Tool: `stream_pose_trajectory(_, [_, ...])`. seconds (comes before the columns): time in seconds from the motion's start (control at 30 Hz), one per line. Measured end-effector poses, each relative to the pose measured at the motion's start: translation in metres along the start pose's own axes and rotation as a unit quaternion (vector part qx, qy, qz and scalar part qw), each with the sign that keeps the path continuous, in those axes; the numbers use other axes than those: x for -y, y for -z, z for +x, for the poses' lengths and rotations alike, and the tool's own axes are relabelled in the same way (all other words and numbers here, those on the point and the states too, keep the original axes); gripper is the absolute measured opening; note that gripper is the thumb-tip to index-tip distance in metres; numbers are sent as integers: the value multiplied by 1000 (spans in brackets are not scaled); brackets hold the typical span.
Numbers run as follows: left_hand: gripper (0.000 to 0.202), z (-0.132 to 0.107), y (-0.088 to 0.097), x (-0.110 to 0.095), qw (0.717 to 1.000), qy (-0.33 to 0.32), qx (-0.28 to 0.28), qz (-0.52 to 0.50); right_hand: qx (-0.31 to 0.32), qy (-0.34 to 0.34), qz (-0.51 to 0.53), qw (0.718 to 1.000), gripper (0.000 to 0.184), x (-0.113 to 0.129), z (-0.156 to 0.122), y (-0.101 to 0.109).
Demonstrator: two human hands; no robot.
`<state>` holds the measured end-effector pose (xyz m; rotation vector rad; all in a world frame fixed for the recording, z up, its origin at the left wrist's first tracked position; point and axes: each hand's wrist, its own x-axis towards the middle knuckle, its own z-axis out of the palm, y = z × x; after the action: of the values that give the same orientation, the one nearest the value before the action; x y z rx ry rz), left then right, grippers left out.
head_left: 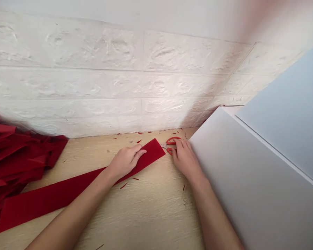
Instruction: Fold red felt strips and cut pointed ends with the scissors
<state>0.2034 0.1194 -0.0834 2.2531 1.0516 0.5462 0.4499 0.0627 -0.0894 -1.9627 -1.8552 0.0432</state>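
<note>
A long red fabric strip (pixel 67 190) runs diagonally across the wooden surface, its squared end toward the middle. My left hand (pixel 125 160) grips the strip near that end, thumb on top and the other fingers curled mostly out of sight. In my right hand (pixel 185 158) is a pair of scissors (pixel 173 140) with orange-red handles. Fingers and thumb sit in the two handle loops, which are spread a little. The metal blades point left and meet the end of the strip; their tips are hidden by the cloth.
A heap of red fabric (pixel 18 149) lies at the left. Small red scraps (pixel 123 185) are scattered over the wooden surface (pixel 146 215). A white brick-patterned wall (pixel 106 83) rises behind. To the right, a large white box-like piece (pixel 250 166) stands close beside my right arm.
</note>
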Motion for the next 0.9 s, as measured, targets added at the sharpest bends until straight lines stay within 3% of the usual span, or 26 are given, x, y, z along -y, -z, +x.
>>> stream_pose_trajectory(0.13, [37,-1,21,-2,999,32,-8,16,36,9,-55,998,34,-7,0,2])
stream_pose_trajectory(0.27, [39,-1,43,-7,998,32,-57,27,78,5,-99,992,18,-4,-5,12])
stream_pose_trajectory(0.37, [39,-2,55,-9,994,36,-98,33,71,17,-138,988,6,1,-8,15])
stream_pose_trajectory(0.5, [39,-4,63,-10,989,59,-130,41,72,-42,-119,989,11,9,-9,16])
stream_pose_trajectory(0.57, [37,-4,66,-11,985,69,-146,65,73,-88,-28,993,10,15,-8,18])
stream_pose_trajectory(0.63, [35,-5,67,-14,978,79,-158,106,78,-103,149,980,14,24,-8,22])
stream_pose_trajectory(0.73, [33,-5,70,-18,968,89,-168,164,132,-92,404,900,32,45,-11,30])
stream_pose_trajectory(0.8, [34,-5,71,-20,963,93,-174,181,182,-88,468,860,42,62,-15,33])
stream_pose_trajectory(0.9, [35,-5,74,-22,962,96,-185,179,250,-78,481,837,52,83,-21,31])
